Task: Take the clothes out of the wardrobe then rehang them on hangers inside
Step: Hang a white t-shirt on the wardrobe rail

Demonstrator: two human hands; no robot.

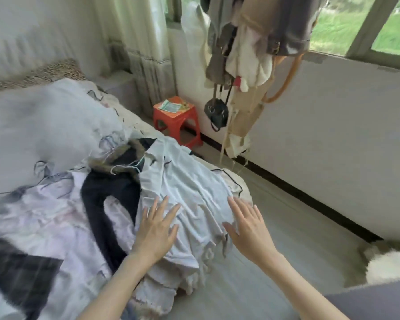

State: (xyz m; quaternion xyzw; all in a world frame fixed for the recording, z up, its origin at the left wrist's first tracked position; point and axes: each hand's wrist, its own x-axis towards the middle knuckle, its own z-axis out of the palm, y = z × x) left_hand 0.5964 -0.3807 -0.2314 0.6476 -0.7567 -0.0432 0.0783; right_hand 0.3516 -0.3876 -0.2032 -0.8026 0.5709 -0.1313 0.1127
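A pale white garment lies spread over a heap of clothes on the bed's near corner, with a thin hanger showing at its collar. My left hand lies flat on its left side, fingers straight and spread. Over its right edge is my right hand, also with straight, spread fingers; whether it touches the cloth I cannot tell. Beneath and to the left lie a dark navy fuzzy garment and a lilac patterned piece. No wardrobe is in view.
A grey-white duvet covers the bed at left. A red plastic stool stands by the curtain. A coat stand loaded with coats and bags rises near the window. Grey floor runs along the white wall; a white fluffy thing sits at right.
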